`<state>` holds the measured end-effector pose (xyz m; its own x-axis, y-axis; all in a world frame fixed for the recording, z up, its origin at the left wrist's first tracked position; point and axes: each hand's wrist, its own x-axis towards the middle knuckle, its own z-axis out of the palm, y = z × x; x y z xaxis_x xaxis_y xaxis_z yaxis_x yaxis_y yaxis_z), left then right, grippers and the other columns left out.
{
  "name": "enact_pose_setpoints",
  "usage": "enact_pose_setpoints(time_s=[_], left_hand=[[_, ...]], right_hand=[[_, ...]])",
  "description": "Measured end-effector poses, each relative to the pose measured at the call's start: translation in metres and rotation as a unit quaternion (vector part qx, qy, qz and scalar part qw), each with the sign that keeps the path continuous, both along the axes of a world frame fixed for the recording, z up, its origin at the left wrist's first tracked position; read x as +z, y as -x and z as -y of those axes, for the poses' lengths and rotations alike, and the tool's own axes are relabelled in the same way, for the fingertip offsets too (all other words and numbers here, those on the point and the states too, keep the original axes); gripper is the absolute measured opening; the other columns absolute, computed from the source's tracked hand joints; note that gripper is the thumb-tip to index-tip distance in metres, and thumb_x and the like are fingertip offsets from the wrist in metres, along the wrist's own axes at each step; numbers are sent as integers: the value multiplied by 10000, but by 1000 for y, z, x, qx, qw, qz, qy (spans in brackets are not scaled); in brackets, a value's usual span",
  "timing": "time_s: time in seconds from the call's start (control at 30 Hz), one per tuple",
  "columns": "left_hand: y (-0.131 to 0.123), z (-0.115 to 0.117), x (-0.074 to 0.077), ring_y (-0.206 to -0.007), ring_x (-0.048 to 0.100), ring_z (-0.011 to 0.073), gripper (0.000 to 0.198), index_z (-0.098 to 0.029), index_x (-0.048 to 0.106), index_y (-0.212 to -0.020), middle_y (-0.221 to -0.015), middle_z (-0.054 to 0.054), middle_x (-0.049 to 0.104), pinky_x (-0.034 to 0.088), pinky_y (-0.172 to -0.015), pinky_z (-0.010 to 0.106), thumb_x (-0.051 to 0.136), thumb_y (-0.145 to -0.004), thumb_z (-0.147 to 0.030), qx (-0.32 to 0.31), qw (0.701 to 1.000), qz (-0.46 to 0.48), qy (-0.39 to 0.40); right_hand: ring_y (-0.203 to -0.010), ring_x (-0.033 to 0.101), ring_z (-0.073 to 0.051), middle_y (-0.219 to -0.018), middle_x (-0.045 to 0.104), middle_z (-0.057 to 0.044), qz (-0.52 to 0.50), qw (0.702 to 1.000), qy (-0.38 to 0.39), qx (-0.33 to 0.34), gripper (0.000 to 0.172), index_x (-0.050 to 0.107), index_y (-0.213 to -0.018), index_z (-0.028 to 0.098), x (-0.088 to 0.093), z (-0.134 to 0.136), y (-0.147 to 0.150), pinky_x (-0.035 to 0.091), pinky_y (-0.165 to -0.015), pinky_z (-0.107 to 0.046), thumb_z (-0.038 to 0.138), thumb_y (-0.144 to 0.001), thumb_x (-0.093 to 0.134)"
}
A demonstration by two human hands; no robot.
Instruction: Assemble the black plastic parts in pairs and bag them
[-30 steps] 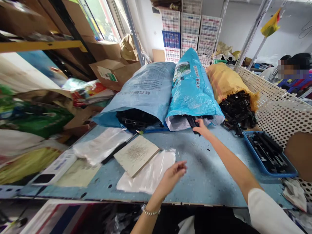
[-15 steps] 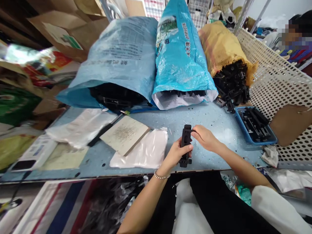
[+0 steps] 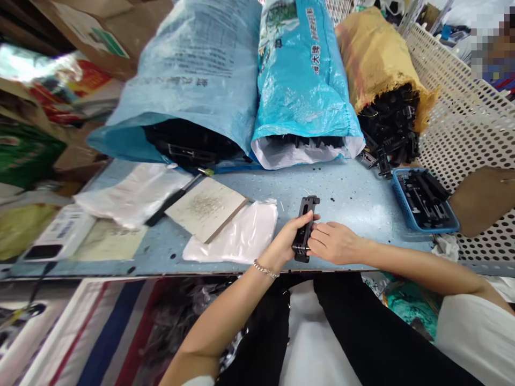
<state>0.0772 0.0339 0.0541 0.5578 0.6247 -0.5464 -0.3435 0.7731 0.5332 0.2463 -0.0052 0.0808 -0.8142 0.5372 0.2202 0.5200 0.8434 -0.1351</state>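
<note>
My left hand (image 3: 290,237) is wrapped around a long black plastic part (image 3: 304,228), which stands slightly tilted over the front of the table. Its thumb lies across the part's front. My right hand (image 3: 335,243) is closed in a pinch at the lower right side of the part, touching or nearly touching it. Whatever its fingertips hold is too small and hidden to name. Below my left hand a beaded bracelet (image 3: 265,269) circles the wrist.
On the blue table (image 3: 358,198), a light square board (image 3: 206,206) rests on clear plastic bags (image 3: 237,236). A blue basket (image 3: 454,224) holds black parts at right. A light blue sack (image 3: 193,69), a bright blue sack (image 3: 301,102) and a yellow sack (image 3: 374,59) stand behind.
My right hand has moved from the upper right side of the black part down to its lower end. The part has turned in my left hand, and the view has tilted down.
</note>
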Motion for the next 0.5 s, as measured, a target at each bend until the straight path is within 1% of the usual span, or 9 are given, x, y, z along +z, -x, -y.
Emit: enact_pose_setpoints(time_s=[0.07,0.13,0.23,0.27,0.3,0.33,0.37,0.43,0.5], left_hand=[[-4,4,6,-548,559,118,532,-129,666,-959,-682,-5,605,433,-505,237,876,-647,-505,6,1000,-3,4],[-4,13,13,-570,534,104,515,-147,665,-1013,-709,-17,591,426,-538,232,844,-697,-512,80,992,-32,-87],[3,28,23,-696,551,116,582,-196,656,-1105,-843,-10,626,457,-649,242,904,-639,-438,194,930,-129,-285],[6,31,25,-734,560,125,613,-203,653,-1116,-882,-4,638,466,-680,249,926,-607,-406,203,912,-155,-322],[8,31,27,-744,564,130,625,-205,649,-1123,-894,-2,642,472,-688,254,930,-599,-396,195,909,-163,-332],[9,30,28,-720,560,126,613,-202,643,-1128,-874,-6,636,473,-667,255,917,-621,-413,179,921,-150,-312],[10,27,28,-665,545,114,584,-194,638,-1123,-826,-16,618,465,-619,248,888,-660,-446,159,942,-120,-269],[8,19,27,-561,513,88,528,-168,638,-1082,-743,-35,579,433,-519,224,839,-716,-491,121,981,-48,-144],[4,14,23,-525,544,91,489,-149,650,-1031,-717,-26,597,435,-469,214,843,-718,-471,83,996,-6,-30]], right_hand=[[-796,533,-199,-805,630,-89,-18,999,50,-7,407,627,-822,156,0,-1,1,420,-672,-327,358,-1073,379],[-768,533,-180,-807,621,-77,-69,979,184,-56,470,622,-851,157,-2,0,2,443,-679,-317,426,-1083,315],[-611,481,-132,-728,579,-31,-122,885,433,-118,623,608,-894,163,-7,5,3,417,-582,-273,543,-1080,150],[-574,461,-124,-705,567,-21,-121,858,486,-118,660,606,-899,164,-7,7,3,401,-556,-266,566,-1072,112],[-568,461,-124,-706,570,-21,-114,847,506,-114,669,607,-911,165,-6,8,3,395,-550,-265,579,-1068,106],[-595,484,-131,-737,589,-32,-104,859,488,-112,646,612,-932,164,-4,8,2,401,-567,-270,586,-1068,142],[-649,514,-147,-786,614,-51,-91,889,434,-110,601,618,-959,162,-1,8,1,411,-596,-281,585,-1068,204],[-770,548,-186,-885,645,-89,-55,962,250,-95,483,626,-995,158,6,5,0,410,-648,-307,538,-1065,336],[-811,539,-205,-890,646,-98,-7,998,54,-30,369,632,-963,160,12,1,-2,374,-644,-319,446,-1063,419]])
